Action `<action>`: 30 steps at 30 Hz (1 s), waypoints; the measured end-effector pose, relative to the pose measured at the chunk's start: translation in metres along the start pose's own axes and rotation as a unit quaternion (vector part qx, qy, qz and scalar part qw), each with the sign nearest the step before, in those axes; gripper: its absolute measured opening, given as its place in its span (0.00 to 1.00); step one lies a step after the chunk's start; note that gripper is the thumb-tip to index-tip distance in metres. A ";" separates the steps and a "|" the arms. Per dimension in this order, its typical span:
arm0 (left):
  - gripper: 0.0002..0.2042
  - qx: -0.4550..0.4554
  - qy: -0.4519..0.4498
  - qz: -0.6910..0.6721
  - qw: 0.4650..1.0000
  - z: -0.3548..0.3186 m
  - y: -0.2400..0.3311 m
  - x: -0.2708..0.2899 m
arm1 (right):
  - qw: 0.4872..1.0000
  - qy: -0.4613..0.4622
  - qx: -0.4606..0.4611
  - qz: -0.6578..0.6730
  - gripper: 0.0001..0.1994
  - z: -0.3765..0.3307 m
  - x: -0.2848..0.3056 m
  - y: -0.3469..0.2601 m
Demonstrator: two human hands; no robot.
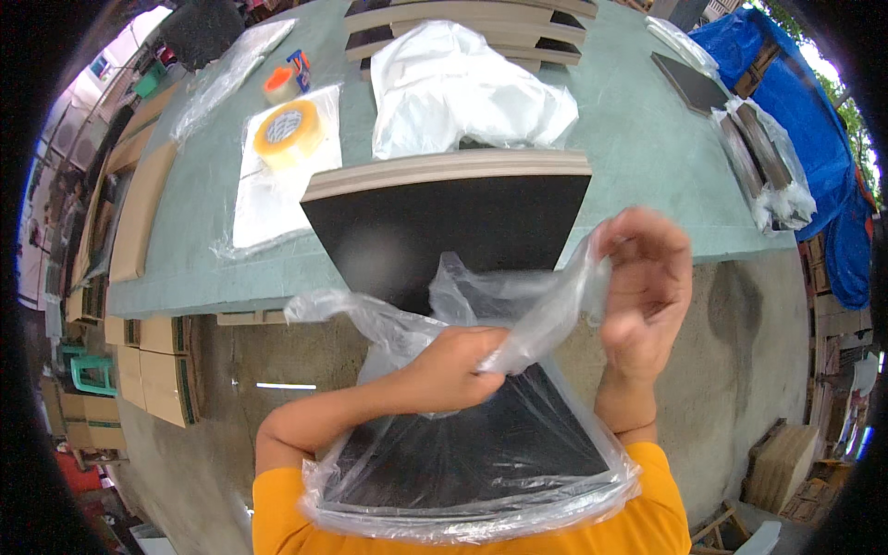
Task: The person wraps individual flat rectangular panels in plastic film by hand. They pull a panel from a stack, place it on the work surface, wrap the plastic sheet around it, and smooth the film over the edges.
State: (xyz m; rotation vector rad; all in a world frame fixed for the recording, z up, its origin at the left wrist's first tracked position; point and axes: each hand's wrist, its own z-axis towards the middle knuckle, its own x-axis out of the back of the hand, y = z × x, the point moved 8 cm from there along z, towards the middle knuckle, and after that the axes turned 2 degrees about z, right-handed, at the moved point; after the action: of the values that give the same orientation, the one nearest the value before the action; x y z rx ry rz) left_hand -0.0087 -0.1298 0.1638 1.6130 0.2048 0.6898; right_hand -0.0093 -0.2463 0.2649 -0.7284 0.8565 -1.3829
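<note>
A clear plastic bag (546, 435) covers a black panel (444, 444) held close against my body. My left hand (458, 365) is closed round the bag's bunched upper part. Beyond and to the right, my right hand (652, 277) is raised with curled fingers, and a twisted length of the plastic stretches up to its fingertips; the thumb stands apart and the hand is slightly blurred. A stack of black panels with pale edges (453, 171) rests at the table's near edge, partly behind the bag's loose flaps.
On the green table (638, 176) lie a yellow tape roll (287, 128) on white plastic sheets (264, 208), an orange-and-clear tape roll (279, 85), a crumpled white bag (462, 88) and wrapped panels (763, 166). Cardboard boxes (157, 365) stand on the left; a blue tarp (805, 111) hangs right.
</note>
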 end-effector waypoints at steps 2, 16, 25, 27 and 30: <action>0.10 0.004 0.052 -0.147 0.988 -0.005 0.007 0.024 | 0.975 -0.079 0.017 -0.206 0.15 0.001 -0.013 0.006; 0.06 0.044 -0.023 -0.194 0.980 -0.011 0.003 0.079 | 0.856 -0.433 -0.206 0.195 0.14 -0.044 -0.043 0.038; 0.03 -0.011 -0.288 0.380 0.879 -0.044 0.002 0.026 | 0.577 -0.493 -0.094 -0.644 0.19 -0.085 0.027 0.092; 0.03 0.041 -0.151 0.603 0.783 -0.031 -0.023 0.049 | 0.474 -0.505 -0.061 -0.719 0.19 -0.078 0.028 0.087; 0.09 -0.180 -0.239 0.493 0.817 -0.051 0.041 -0.020 | 0.413 -0.545 -0.195 -0.703 0.21 -0.050 0.021 0.091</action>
State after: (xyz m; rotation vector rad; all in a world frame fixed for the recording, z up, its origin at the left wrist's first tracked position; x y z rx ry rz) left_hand -0.0632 -0.1041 0.1969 1.3872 -1.1520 0.9766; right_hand -0.0043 -0.2588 0.1599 -2.6969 -0.9376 -1.4193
